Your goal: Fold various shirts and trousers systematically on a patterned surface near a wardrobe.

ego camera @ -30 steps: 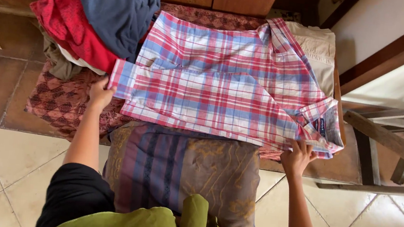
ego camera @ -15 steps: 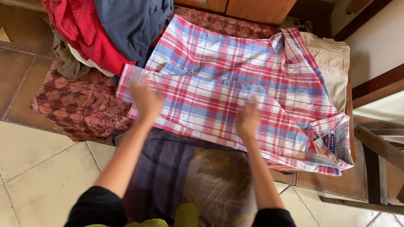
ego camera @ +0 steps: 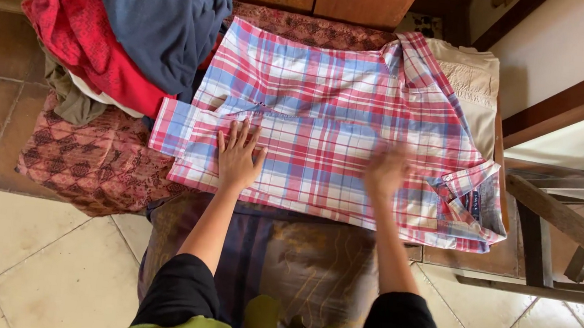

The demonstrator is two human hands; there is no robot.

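Head view shows a plaid shirt (ego camera: 331,125) in red, blue and white lying flat on a low surface (ego camera: 92,166) that is covered with a dark red patterned cloth. It lies between a pile of clothes at the left and a folded beige cloth (ego camera: 475,82) at the right. In the pile, a red garment (ego camera: 83,37) lies under a blue garment (ego camera: 163,16). The left hand (ego camera: 238,155) rests flat on the lower part of the shirt, fingers spread, and it grips nothing. The right hand (ego camera: 385,171) is on the shirt too, nearer to the collar (ego camera: 477,203), but it is blurred, so I cannot tell if its fingers are spread or pressed together. One sleeve appears folded across the body of the shirt. To my judgement the step in hand is smoothing the shirt in the middle of folding it. A next move would call for both hands to hold an edge evenly, so that the fabric turns over without new wrinkles.
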